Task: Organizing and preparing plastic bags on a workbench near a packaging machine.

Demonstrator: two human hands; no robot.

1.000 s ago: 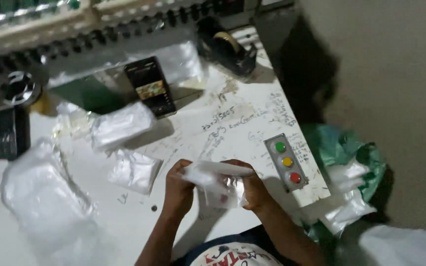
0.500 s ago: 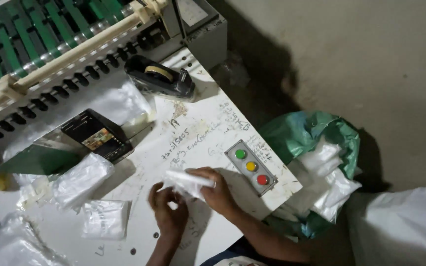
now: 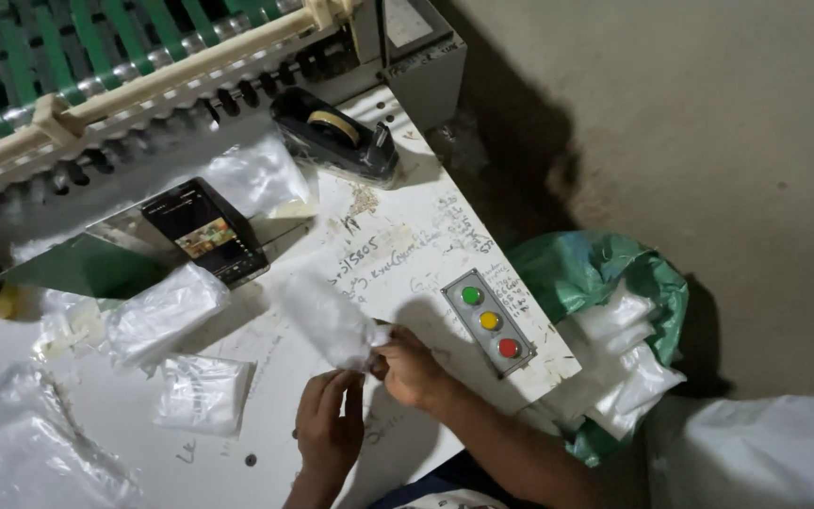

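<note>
- Near the front edge of the white desk (image 3: 143, 415), both hands are up and busy: the right hand (image 3: 414, 369) has its fingers pinched shut on the near end of a clear plastic bag (image 3: 327, 319), which is blurred and slants up and away towards the desk's middle.
- Left hand (image 3: 329, 424) sits just below that pinch, fingers loosely curled and half open, fingertips right at the bag's end; whether they actually grip it, I cannot tell.
- Just beside the right hand, towards the desk's right edge, a grey button panel (image 3: 489, 321) lies flat with a green, a yellow and a red button in a row.
- Over at the back right corner, a black tape dispenser (image 3: 332, 135) stands with its roll showing.
- Further left along the back, a dark phone (image 3: 204, 231) lies with its screen lit, a crumpled clear bag (image 3: 256, 174) just behind it.
- Left of the hands: a stuffed clear packet (image 3: 167, 313), and nearer the front edge a flat folded packet (image 3: 203, 394).
- Front left corner holds a big heap of clear plastic (image 3: 21, 452).
- Beyond the back edge, a machine with green belts and a cream rail (image 3: 143, 75).
- Off the desk's right edge, on the floor, a green sack (image 3: 581, 269) gapes open, white bags (image 3: 633, 363) spilling in it.
</note>
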